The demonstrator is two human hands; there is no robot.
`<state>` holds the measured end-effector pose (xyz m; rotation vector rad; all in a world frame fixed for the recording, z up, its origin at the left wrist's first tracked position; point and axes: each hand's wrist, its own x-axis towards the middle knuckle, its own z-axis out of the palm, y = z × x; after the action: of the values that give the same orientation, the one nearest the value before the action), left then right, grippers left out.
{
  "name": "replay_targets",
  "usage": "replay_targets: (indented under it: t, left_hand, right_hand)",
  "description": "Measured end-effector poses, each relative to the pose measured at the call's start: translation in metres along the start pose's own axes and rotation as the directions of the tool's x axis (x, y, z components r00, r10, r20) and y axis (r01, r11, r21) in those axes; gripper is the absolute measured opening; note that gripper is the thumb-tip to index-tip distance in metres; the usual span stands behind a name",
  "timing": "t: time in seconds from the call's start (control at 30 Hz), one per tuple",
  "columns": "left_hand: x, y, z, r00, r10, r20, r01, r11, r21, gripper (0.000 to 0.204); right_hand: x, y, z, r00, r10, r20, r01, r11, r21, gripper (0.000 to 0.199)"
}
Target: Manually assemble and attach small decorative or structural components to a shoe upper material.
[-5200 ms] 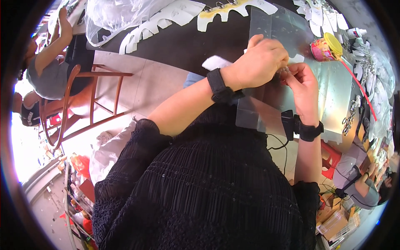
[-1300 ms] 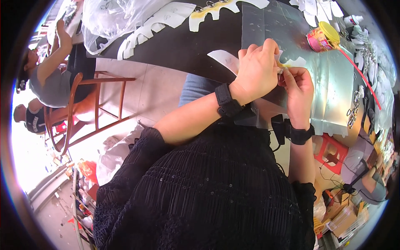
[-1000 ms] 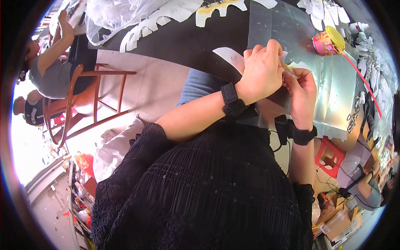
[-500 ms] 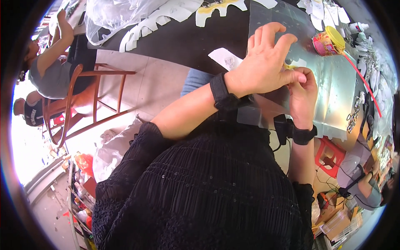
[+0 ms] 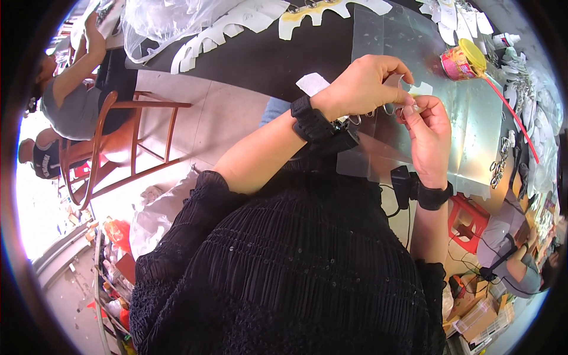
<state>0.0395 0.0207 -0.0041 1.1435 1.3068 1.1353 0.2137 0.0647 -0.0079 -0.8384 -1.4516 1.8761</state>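
Note:
My left hand (image 5: pixel 368 84) reaches in over the sheet-covered table, fingers curled and thumb pinched against the index finger. Its fingertips meet those of my right hand (image 5: pixel 428 133), which is also closed in a pinch. Small shiny metal rings (image 5: pixel 389 109) show at the pinched fingers; the fingers hide much of them. A white paper card (image 5: pixel 311 84) lies by my left wrist, partly covered by it. Just beyond my right fingertips is a small pale card with a yellowish patch (image 5: pixel 422 89). Both wrists wear black straps.
A clear plastic sheet (image 5: pixel 473 151) covers the table's right part. On it stands a red tub with a yellow lid (image 5: pixel 466 59), a red stick beside it. White scalloped cards (image 5: pixel 236 21) and a plastic bag (image 5: pixel 168 26) lie at the back. Another person (image 5: pixel 83 106) sits left.
My left hand's fingers, raised and spread before, have curled down into a pinch at the right fingertips. Metal rings now show between and below the hands.

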Motion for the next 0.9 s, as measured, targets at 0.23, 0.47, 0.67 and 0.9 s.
replay_targets:
  t: [0.23,0.47,0.67,0.9]
  left_hand:
    - [-0.012,-0.001,0.01,0.935,0.308,-0.173,-0.258,0.93,0.262,0.034]
    - [-0.009,-0.015,0.007,0.845,0.527,-0.096,-0.459,0.804,0.378,0.014]
    - [-0.01,-0.009,0.002,0.832,0.548,-0.084,-0.494,0.801,0.338,0.011]
    - [-0.007,-0.017,0.002,0.776,0.624,-0.092,-0.56,0.749,0.354,0.013]
  right_hand:
    - [-0.002,-0.005,-0.008,0.987,0.137,0.079,-0.147,0.98,0.131,0.011]
    - [-0.002,-0.008,-0.001,0.998,0.051,0.043,-0.041,0.978,-0.205,0.01]
    - [0.001,-0.002,0.002,0.998,0.014,0.06,-0.006,0.991,-0.133,0.01]
    - [-0.001,0.01,0.009,0.994,-0.105,0.018,0.103,0.989,0.105,0.008]
